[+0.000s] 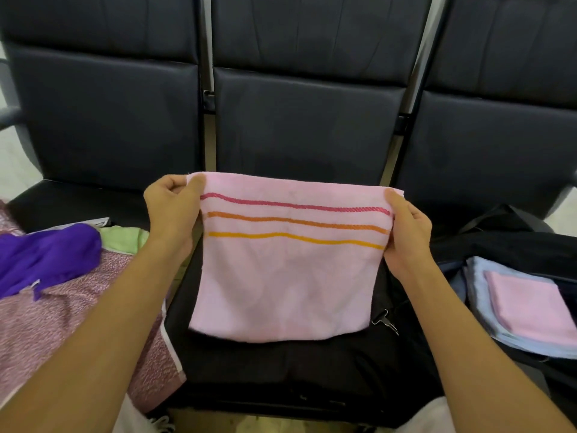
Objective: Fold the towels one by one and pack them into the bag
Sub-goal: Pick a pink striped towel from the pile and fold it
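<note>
A pink towel (284,276) with three stripes (red, orange, yellow) hangs in front of me above the middle black seat. My left hand (171,210) pinches its top left corner and my right hand (406,232) pinches its top right edge. The towel's lower edge touches the seat. At the right, an open black bag (499,242) holds a folded light blue towel (477,276) with a folded pink towel (530,304) on top. On the left seat lie a purple towel (46,254), a green towel (125,237) and a speckled pink towel (62,323).
A row of black padded seats (306,126) with tall backs runs across the view. A metal clip of the bag's strap (385,321) lies on the middle seat below the right edge of the held towel. Pale floor shows at the far left.
</note>
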`<state>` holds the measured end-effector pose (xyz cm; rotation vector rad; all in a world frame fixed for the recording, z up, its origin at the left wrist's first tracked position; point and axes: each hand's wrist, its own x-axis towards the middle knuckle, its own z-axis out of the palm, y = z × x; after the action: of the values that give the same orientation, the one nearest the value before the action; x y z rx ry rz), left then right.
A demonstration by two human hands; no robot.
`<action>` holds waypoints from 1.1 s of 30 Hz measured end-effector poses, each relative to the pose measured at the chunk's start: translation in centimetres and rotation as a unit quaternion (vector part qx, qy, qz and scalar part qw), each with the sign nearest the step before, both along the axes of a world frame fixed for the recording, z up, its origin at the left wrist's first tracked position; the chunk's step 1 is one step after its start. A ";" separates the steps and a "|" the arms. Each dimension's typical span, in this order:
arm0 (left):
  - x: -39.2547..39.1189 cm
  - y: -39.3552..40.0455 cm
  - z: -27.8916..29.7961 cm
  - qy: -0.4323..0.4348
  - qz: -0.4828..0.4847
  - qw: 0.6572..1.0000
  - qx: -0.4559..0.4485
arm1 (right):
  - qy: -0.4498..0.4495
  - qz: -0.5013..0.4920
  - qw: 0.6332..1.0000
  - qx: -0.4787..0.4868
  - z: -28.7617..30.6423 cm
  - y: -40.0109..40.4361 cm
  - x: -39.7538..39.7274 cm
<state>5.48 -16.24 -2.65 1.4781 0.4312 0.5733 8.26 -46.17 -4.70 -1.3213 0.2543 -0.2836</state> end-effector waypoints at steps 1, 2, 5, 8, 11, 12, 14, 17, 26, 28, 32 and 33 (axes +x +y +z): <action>0.0 -0.2 0.0 0.003 -0.013 1.000 -0.010 | 0.001 0.010 1.000 0.007 -0.1 0.2 0.0; 0.0 -0.5 -0.1 0.005 -0.026 1.000 -0.010 | 0.000 0.022 1.000 0.008 -0.3 0.5 0.0; -0.2 -1.9 -0.1 -0.004 -0.066 0.997 0.047 | -0.007 0.067 0.998 0.000 -0.8 1.6 -0.3; -0.4 -4.0 -0.2 -0.023 -0.106 0.991 0.076 | -0.009 0.109 0.994 -0.005 -1.2 3.4 -0.8; -0.6 -6.0 -0.6 -0.019 -0.161 0.982 0.101 | -0.024 0.161 0.986 -0.035 -1.3 5.2 -1.4; -0.7 -6.7 -0.7 -0.018 -0.182 0.977 0.106 | -0.034 0.174 0.983 -0.047 -1.3 5.7 -1.6; -0.7 -7.7 -1.0 -0.020 -0.214 0.969 0.125 | -0.056 0.190 0.978 -0.066 -1.3 6.4 -2.0; -0.5 -8.4 -1.3 -0.022 -0.227 0.964 0.138 | -0.080 0.178 0.976 -0.093 -1.4 6.5 -2.2; -0.4 -9.1 -1.6 -0.040 -0.271 0.952 0.139 | -0.115 0.181 0.970 -0.117 -2.4 5.9 -2.3; -0.5 -9.1 -1.7 -0.035 -0.285 0.945 0.154 | -0.118 0.193 0.967 -0.117 -2.6 6.0 -2.4; -0.8 -9.1 -1.5 -0.010 -0.349 0.930 0.111 | -0.135 0.173 0.966 -0.134 -2.7 5.9 -2.2; -0.7 -8.9 -1.3 -0.012 -0.354 0.930 0.103 | -0.136 0.168 0.967 -0.136 -2.7 5.8 -2.0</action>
<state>4.74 -25.14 -3.97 1.6931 -0.2013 0.0554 6.24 -40.40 -7.44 -1.5503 -0.2478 -0.2132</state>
